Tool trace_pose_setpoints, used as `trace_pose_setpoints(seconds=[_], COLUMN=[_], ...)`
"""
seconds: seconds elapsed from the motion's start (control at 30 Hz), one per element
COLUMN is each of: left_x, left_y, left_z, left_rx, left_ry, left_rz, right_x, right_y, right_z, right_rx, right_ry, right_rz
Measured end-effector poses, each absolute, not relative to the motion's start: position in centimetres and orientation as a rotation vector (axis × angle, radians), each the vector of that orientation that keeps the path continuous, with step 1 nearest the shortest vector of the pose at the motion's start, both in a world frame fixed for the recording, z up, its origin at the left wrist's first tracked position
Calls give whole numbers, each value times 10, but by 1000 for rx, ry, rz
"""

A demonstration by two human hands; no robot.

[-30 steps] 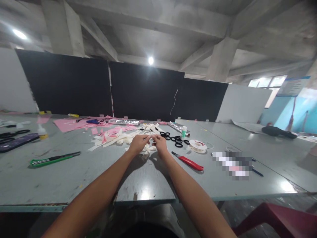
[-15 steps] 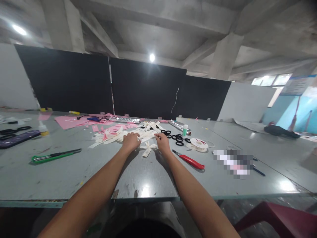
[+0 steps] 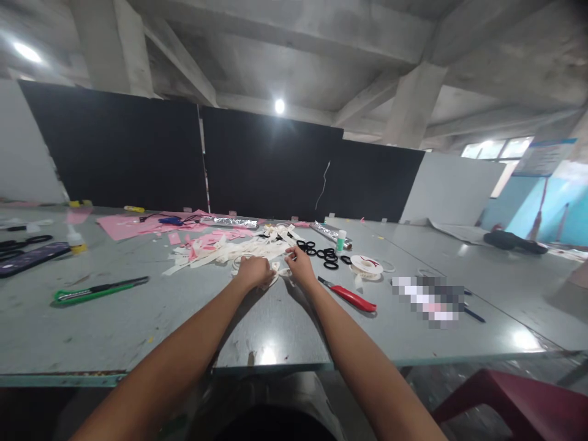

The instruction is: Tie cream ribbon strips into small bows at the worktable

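Some print on the wall notice [image 3: 545, 158], too small for me to read | left hand [image 3: 255, 271] curled at the white bow [image 3: 285, 273], its grip hidden from me | right hand [image 3: 299, 264], fingers narrowly parted near it, hold unclear to me | bow between both hands, before heaped pale strips [image 3: 220, 252]

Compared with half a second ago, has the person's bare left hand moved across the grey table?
Yes: the left hand has shifted rightward, nearer the red-handled knife, which lies unmoved on the table.
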State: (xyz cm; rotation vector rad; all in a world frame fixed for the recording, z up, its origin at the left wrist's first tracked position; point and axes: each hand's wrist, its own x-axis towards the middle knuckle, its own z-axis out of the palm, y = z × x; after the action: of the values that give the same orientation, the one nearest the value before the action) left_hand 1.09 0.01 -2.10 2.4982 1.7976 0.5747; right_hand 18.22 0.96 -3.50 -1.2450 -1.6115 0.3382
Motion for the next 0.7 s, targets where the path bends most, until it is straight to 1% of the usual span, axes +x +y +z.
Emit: trace_pose_setpoints(seconds=[0.13, 0.33, 0.43, 0.53, 0.63, 0.7], left_x=[5, 6, 7, 10, 14, 16], left_y=[0, 3, 10, 17, 21, 22], left_z=[-19, -19, -24, -31, -36, -39], left_rx=[2498, 2298, 2210, 2064, 1915, 1778], left_ry=[1873, 1729, 1678, 1602, 1541, 1391], left_rz=[538, 603, 722, 860, 960, 1051], right_x=[182, 179, 179, 181, 182, 182], right_y=[12, 12, 12, 13, 15, 16], right_z=[-39, -46, -43, -36, -31, -30], right_rx=[-1315, -1340, -1307, -1215, -1145, -1112], right_ry=[-1640, -1754, -1737, -1608, -1499, -1457], right_rz=[346, 432, 405, 386, 464, 546])
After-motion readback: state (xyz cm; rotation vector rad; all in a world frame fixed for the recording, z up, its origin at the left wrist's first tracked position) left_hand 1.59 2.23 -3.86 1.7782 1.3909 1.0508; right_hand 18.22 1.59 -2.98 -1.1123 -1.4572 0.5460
